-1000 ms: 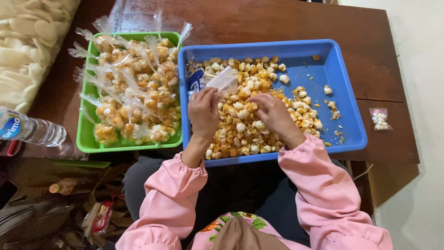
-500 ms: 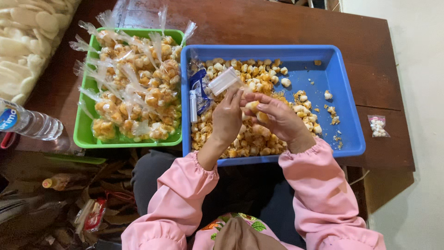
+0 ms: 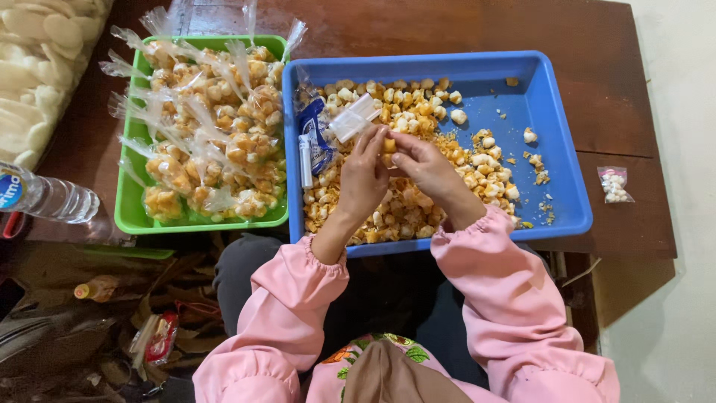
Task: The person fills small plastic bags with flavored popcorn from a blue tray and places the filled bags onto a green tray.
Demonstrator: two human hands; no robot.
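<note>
**Snack pieces being fed into a small clear bag over the blue tray**

The step in hand is judged to be the filling of a bag. A small clear plastic bag [image 3: 353, 118] is held at its mouth by the left hand [image 3: 363, 179], its grip closed narrowly on the bag's edge, so that the bag slants up and away over the heap. One orange-yellow snack piece [image 3: 389, 145] is pinched at the fingertips of the right hand [image 3: 426, 170], just beside the bag's mouth; whether the piece already touches the plastic cannot be told.

Both hands are held above the blue tray [image 3: 563, 160], where the loose fried snack pieces [image 3: 406, 201] are piled on the left and middle, with crumbs scattered to the right. A small blue-and-white packet [image 3: 315, 138] and a white tube-like object [image 3: 305, 160] lie at the tray's left edge.

The green tray [image 3: 127, 216], touching the blue one on its left, is heaped with filled bags [image 3: 209, 142]. One small filled bag [image 3: 614, 184] lies apart on the wooden worktop [image 3: 597, 82], and a plastic water bottle [image 3: 45, 198] lies at the far left.

The next move is judged to call for the mouth being kept open while the piece is slipped in without spilling.
</note>
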